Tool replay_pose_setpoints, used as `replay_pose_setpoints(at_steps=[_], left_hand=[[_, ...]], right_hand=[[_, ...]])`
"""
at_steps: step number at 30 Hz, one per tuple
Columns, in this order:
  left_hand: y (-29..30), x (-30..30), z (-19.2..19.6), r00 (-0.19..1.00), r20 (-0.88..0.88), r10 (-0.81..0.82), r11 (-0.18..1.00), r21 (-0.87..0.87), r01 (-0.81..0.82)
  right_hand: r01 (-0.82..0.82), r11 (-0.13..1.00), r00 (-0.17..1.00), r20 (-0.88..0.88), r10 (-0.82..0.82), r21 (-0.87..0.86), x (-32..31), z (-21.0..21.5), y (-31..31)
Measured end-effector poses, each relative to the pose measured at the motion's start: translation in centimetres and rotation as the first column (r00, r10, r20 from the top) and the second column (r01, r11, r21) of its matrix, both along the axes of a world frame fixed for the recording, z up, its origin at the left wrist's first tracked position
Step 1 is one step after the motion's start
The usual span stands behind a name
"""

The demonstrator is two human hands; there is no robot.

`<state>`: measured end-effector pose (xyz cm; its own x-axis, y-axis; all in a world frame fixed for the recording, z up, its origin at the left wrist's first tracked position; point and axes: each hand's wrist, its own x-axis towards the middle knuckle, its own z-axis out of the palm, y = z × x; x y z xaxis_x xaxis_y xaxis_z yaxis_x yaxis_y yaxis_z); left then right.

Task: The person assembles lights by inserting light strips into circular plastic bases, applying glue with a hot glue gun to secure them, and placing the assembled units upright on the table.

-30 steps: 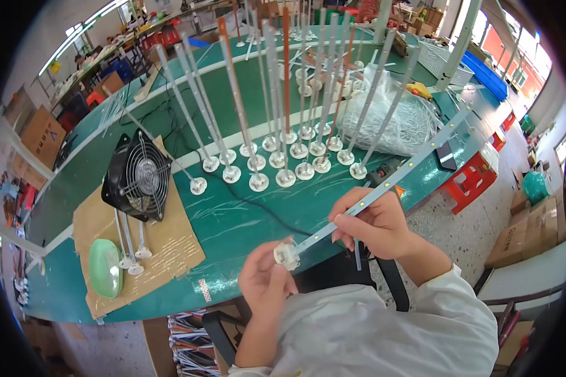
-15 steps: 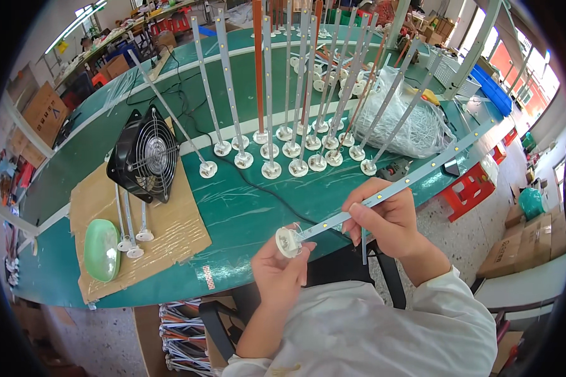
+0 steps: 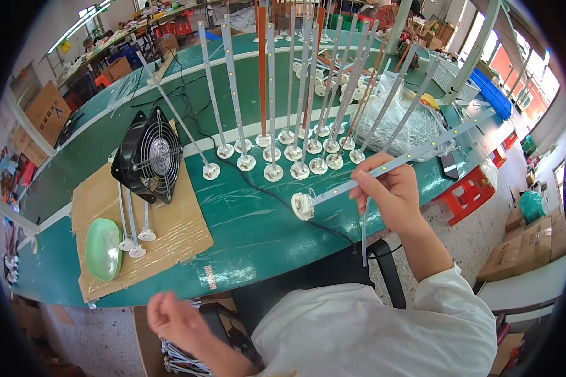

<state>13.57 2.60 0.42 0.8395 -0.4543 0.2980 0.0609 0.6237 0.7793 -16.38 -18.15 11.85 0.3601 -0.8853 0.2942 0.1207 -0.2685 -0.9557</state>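
My right hand [image 3: 388, 187] pinches a long, pale LED strip [image 3: 431, 147], which slants up to the right. At its lower end is a white round base [image 3: 302, 205] with thin wires, raised above the green table. A narrow grey strip [image 3: 364, 242] hangs below the same hand; whether it is held there I cannot tell. Off the table's near edge, my left hand [image 3: 181, 323] is slightly blurred, its fingers loosely apart with nothing visible in them. Beneath it lies a bundle of strips [image 3: 185, 359], partly hidden by the forearm.
Several strips on round bases [image 3: 273, 171] stand upright across the green table [image 3: 251, 235]. To the left are a black fan [image 3: 148, 157], a cardboard sheet [image 3: 170, 248] and a green dish [image 3: 104, 250]. A plastic bag [image 3: 402, 125], a phone [image 3: 448, 164] and a red stool [image 3: 468, 195] are on the right.
My left hand has let go of the white base and moved down to the left. The right hand has shifted slightly up, still holding the LED strip.
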Motion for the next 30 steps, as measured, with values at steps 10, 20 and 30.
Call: replay_pose_setpoints(at_steps=[10,20,30], left_hand=[[5.0,5.7,-1.8,0.811,0.284,0.511,0.739,0.337,-0.584],[11.0,10.8,-4.4,0.706,0.605,0.368,0.443,0.553,-0.705],[5.3,5.2,-0.9,0.616,0.675,0.405,0.526,0.379,-0.761]], right_hand=[[0.044,0.935,0.783,-0.569,-0.251,-0.351,1.6,-1.8,-3.1],[0.008,0.946,0.8,-0.565,-0.201,-0.325,3.9,-0.3,-3.2],[-0.251,0.842,0.815,-0.573,-0.082,-0.478,15.5,-0.3,-1.6]])
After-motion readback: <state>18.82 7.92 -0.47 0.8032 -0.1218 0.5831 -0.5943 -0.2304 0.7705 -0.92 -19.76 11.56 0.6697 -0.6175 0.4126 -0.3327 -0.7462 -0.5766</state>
